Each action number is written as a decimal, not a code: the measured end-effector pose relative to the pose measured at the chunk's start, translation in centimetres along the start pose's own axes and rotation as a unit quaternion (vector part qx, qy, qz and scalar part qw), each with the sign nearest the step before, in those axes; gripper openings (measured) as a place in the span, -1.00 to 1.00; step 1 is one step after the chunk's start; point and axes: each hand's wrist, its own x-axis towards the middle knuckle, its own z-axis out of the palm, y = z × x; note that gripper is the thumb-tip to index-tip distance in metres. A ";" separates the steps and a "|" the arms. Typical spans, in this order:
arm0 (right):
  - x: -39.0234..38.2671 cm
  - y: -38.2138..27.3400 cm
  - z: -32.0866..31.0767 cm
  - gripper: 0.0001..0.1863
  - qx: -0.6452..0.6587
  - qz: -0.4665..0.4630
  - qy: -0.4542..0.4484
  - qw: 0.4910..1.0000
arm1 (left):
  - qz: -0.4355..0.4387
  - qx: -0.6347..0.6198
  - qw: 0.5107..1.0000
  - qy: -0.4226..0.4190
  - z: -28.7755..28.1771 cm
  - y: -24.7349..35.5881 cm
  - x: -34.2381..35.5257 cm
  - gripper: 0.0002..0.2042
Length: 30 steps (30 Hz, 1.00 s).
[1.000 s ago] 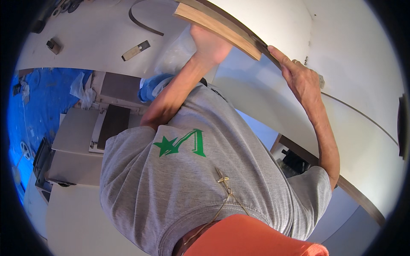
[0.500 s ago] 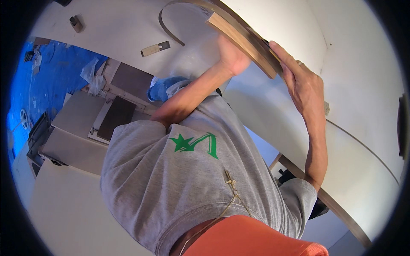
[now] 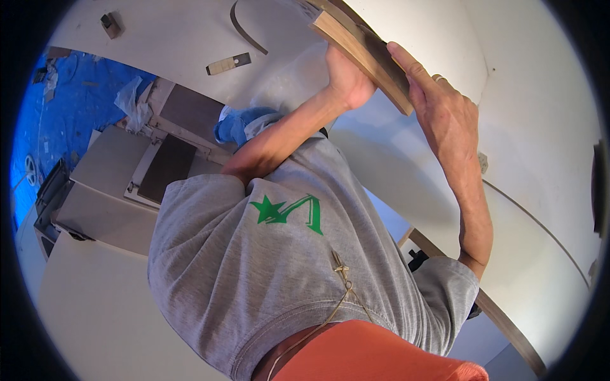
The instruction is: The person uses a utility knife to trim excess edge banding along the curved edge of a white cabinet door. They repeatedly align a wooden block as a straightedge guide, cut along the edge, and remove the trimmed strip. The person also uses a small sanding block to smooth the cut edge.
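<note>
A narrow wooden board [image 3: 365, 54], with a pale wood-grain edge and a darker brown face, is held up over the white worktop. My left hand [image 3: 349, 79] supports it from behind and below; the fingers are hidden by the board. Closed round what looks like a slim yellow and black utility knife [image 3: 395, 61], my right hand [image 3: 443, 105] rests at the board's far long edge. Its index finger lies stretched along the tool, and most of the tool is covered. A thin curved brown strip [image 3: 244, 32] lies behind the board, on the left.
On the white worktop [image 3: 171, 38] lie a flat tool with a beige handle and dark end [image 3: 229, 64] and a small dark block [image 3: 110, 25]. Blue sheeting [image 3: 82, 95] covers the floor at left, beside grey panels [image 3: 114, 162]. A white wall [image 3: 534, 76] rises at right.
My right hand has slid slightly up and left along the board's edge with the knife. The board has turned a little, showing more of its dark face. Less of the curved strip shows.
</note>
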 end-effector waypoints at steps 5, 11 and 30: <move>-0.2 0.4 0.1 -0.45 -0.010 -0.003 -0.023 1.000 | 0.002 -0.005 1.000 0.003 0.4 0.1 -0.1 -0.47; -0.4 1.1 0.7 -0.43 0.010 -0.008 -0.019 1.000 | 0.011 0.006 1.000 -0.003 -0.1 0.0 0.1 -0.47; -5.1 3.7 1.6 -0.37 0.041 0.045 -0.045 0.997 | 0.020 -0.036 0.996 -0.081 -2.7 -0.6 0.8 -0.50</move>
